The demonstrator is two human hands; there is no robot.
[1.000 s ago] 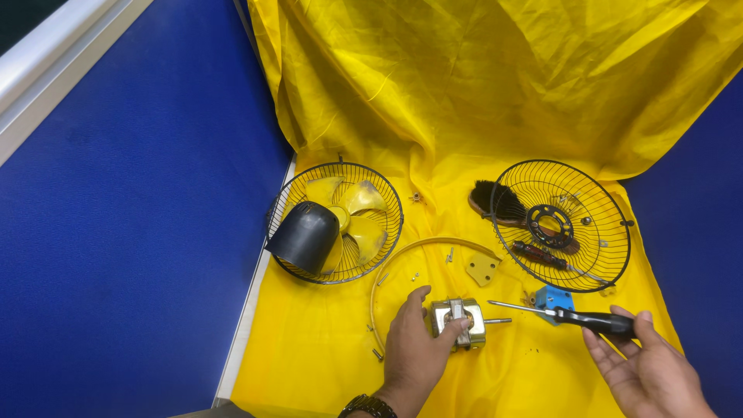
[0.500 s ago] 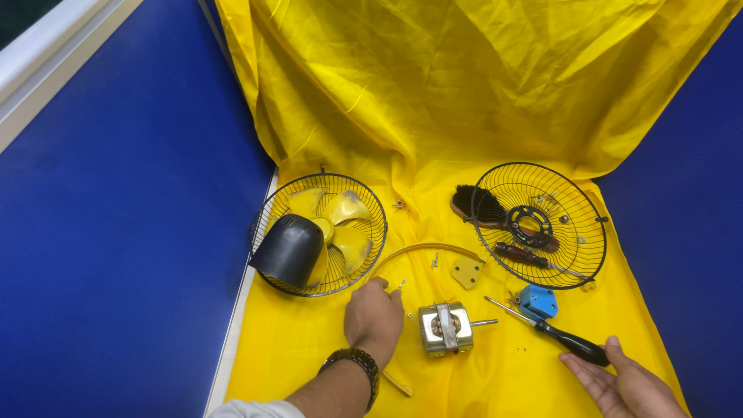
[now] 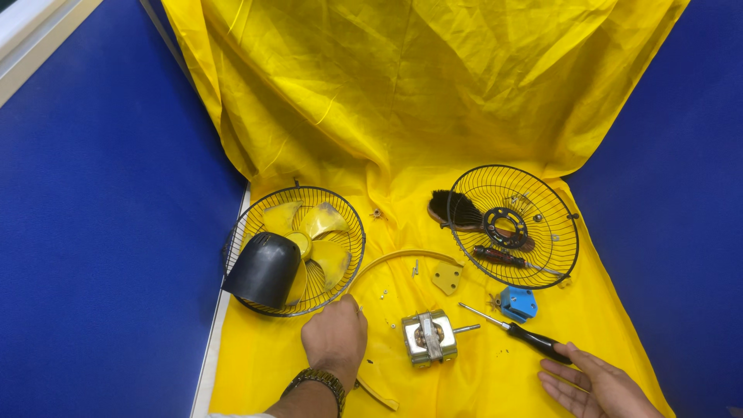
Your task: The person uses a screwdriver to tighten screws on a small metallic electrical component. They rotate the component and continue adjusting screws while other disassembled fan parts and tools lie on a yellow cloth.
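We note the left hand [image 3: 334, 334] knuckles-up near the cloth's front edge, fingers curled, gripping nothing we can see. The motor [image 3: 429, 337] lies just to its right, untouched, shaft pointing right. Right hand [image 3: 600, 385] lies open, fingertips at the screwdriver [image 3: 517, 332] handle, farther away.

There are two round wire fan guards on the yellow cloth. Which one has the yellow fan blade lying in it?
The left wire guard, nearest the left hand. It holds the yellow blade and a black cover; the right guard holds a brush and a black ring.
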